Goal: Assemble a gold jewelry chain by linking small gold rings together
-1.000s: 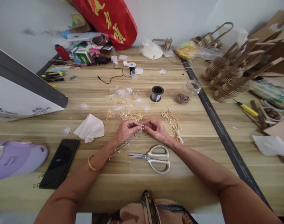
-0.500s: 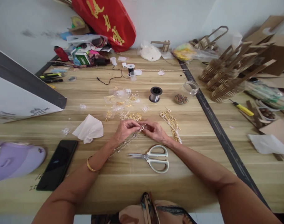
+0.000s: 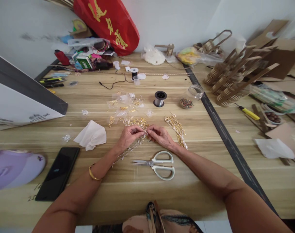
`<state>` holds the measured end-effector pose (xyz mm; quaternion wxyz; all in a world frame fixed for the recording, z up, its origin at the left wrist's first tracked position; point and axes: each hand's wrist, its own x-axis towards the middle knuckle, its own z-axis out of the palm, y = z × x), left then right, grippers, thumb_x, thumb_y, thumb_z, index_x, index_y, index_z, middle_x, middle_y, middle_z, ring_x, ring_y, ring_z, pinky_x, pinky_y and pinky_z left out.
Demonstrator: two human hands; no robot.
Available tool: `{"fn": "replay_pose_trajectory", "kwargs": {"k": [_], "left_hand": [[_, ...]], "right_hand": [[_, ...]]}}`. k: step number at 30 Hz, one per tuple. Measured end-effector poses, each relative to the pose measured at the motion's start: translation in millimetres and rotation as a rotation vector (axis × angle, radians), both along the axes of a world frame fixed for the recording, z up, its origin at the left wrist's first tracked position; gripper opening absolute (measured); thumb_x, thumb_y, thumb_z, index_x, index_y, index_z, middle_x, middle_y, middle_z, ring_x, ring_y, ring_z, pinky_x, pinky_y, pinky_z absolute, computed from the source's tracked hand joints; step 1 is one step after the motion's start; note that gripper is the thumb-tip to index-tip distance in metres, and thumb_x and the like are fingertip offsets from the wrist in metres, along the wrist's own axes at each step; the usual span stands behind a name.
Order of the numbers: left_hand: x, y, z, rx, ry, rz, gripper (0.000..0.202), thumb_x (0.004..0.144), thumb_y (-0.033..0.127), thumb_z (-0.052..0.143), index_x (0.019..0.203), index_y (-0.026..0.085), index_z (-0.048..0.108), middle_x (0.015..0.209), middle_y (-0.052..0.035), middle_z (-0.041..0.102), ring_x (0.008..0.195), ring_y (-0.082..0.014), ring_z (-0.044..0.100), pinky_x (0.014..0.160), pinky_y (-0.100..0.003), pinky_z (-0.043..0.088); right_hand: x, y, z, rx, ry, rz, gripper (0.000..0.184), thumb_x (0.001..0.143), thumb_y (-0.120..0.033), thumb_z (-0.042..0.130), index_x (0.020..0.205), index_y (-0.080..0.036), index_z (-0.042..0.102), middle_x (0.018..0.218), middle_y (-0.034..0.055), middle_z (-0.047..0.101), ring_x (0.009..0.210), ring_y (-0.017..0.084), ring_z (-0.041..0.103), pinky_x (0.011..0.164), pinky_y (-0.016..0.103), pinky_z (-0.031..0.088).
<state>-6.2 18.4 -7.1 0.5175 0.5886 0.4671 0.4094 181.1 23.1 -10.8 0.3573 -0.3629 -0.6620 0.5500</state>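
My left hand point(image 3: 130, 136) is closed, with thumb and forefinger pinching the ring end of a thin silvery chain point(image 3: 127, 152). The chain trails down over the tabletop toward my left forearm. Right beside it, my right hand point(image 3: 161, 137) is also pinched shut at the small ring; its fingertips hide whatever lies between them. Just beyond my fingers spreads a pile of gold and silver jewelry pieces point(image 3: 140, 121). Several gold and silver chains point(image 3: 176, 129) lie to the right of my right hand. White-handled scissors point(image 3: 154, 163) rest nearer to me, their blades pointing left.
A wire spool point(image 3: 160, 98) and a clear jar point(image 3: 195, 92) by dark beads point(image 3: 186, 103) stand farther back. To the left are a tissue point(image 3: 91, 135), a phone point(image 3: 57, 174) and a white box point(image 3: 23, 97). Small woven baskets point(image 3: 225, 87) crowd the right side.
The whole view has shifted slightly. Both hands stay at the ring, and my right fingertips have curled in a little while the ring has turned.
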Motion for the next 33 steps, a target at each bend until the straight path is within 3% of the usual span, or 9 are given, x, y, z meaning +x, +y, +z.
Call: {"fn": "replay_pose_trajectory", "kwargs": {"k": [12, 33], "left_hand": [[3.6, -4.0, 10.1, -0.083, -0.076, -0.01, 0.019, 0.066, 0.029, 0.074, 0.073, 0.012, 0.067, 0.066, -0.0028, 0.067, 0.06, -0.0122, 0.059, 0.062, -0.024, 0.048], [1.8, -3.4, 5.0, -0.066, -0.086, -0.023, 0.016, 0.066, 0.026, 0.073, 0.073, 0.012, 0.067, 0.068, -0.0025, 0.066, 0.063, -0.0116, 0.058, 0.063, -0.024, 0.046]], "right_hand": [[1.3, 0.4, -7.7, 0.022, -0.043, -0.025, 0.026, 0.084, -0.042, 0.056, 0.09, -0.016, 0.057, 0.065, -0.0011, 0.056, 0.054, 0.01, 0.049, 0.05, 0.021, 0.04], [-0.3, -0.2, -2.4, 0.009, -0.047, 0.0, 0.028, 0.081, -0.043, 0.059, 0.089, -0.016, 0.057, 0.063, -0.0012, 0.056, 0.054, 0.01, 0.049, 0.049, 0.022, 0.039]]}}
